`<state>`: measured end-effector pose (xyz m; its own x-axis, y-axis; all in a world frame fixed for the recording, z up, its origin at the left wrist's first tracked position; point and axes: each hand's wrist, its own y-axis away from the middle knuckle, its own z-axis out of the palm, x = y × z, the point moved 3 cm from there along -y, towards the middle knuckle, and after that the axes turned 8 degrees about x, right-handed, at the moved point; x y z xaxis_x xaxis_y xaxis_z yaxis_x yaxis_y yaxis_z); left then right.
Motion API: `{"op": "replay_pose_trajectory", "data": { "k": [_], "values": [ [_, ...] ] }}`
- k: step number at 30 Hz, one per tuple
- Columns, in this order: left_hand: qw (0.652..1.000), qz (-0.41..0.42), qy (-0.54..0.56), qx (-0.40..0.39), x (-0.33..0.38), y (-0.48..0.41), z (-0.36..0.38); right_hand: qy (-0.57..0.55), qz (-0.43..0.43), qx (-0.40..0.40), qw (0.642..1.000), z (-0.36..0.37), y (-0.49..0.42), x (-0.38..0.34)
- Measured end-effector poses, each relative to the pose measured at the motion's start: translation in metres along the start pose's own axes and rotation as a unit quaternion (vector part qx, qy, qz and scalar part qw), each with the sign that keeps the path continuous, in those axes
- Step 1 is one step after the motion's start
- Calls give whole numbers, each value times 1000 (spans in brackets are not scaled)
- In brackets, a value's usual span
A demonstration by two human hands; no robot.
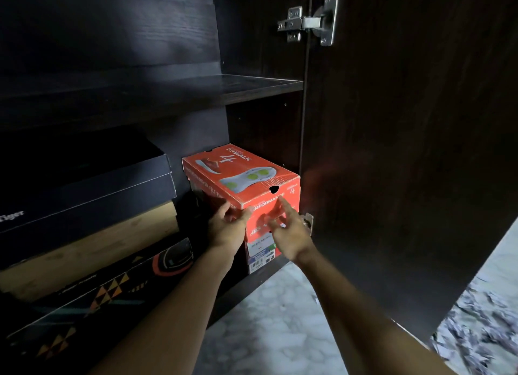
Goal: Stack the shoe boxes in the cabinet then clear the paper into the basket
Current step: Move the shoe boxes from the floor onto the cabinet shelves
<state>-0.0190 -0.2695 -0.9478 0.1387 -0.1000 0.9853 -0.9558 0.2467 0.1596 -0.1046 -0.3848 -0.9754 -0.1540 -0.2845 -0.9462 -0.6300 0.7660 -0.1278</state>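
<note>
**A:** Far left, what is listed?

**B:** A stack inside the cabinet [117, 38]: dark box [84, 189] on top, tan box [92, 248] beneath it, black patterned box [106, 293] at the bottom.

**A:** Next along?

**B:** Red shoe box [241, 175], one item, in the lower compartment under the shelf [260, 87]. It sits just beside the stack and against the right inner wall, labelled end facing out.

**A:** Hands?

**B:** Left hand [225, 229] holds the box's near left corner, fingers bent along the side face and thumb on the end face. Right hand [290, 237] is at the end face with fingers apart and partly blurred. Its forefinger is out straight, tip at the printed lid edge.

**A:** And to the right?

**B:** Open cabinet door [406, 150] with an upper hinge [308, 21]. A lower hinge [308, 220] sits just beside the right hand. Pale marbled floor [280, 318] below. Shredded paper [482, 335] heaped on the floor at far right, blurred, well apart from the boxes.
</note>
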Motion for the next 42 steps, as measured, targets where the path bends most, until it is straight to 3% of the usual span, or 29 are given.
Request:
{"op": "replay_pose_trajectory", "data": {
  "k": [10, 18, 22, 26, 30, 34, 38, 42],
  "values": [
    [1000, -12, -1, 25, 2, -2, 6, 2, 30, -45, 999, -3, 2, -8],
    [998, 0, -25, 57, 2, 38, 27, 79, 35, 42, 995, -54, 26, -7],
    [998, -48, 2, -28, 1, 76, 45, 166, 54, 100, 979, -105, 68, -22],
    [996, -7, -72, -57, -9, 114, 72, 228, 68, 129, 963, -153, 117, -34],
    [960, 69, -143, -232, 1, 192, 101, 265, 74, 204, 940, -199, 183, -49],
    [873, 148, -244, -396, -11, 260, 127, 252, 122, 271, 921, -243, 261, -32],
    [809, 225, -289, -460, -18, 316, 151, 240, 169, 361, 885, -284, 328, 11],
    [806, 220, -294, -464, -43, 365, 169, 229, 244, 416, 845, -314, 393, 60]
  ]
}}
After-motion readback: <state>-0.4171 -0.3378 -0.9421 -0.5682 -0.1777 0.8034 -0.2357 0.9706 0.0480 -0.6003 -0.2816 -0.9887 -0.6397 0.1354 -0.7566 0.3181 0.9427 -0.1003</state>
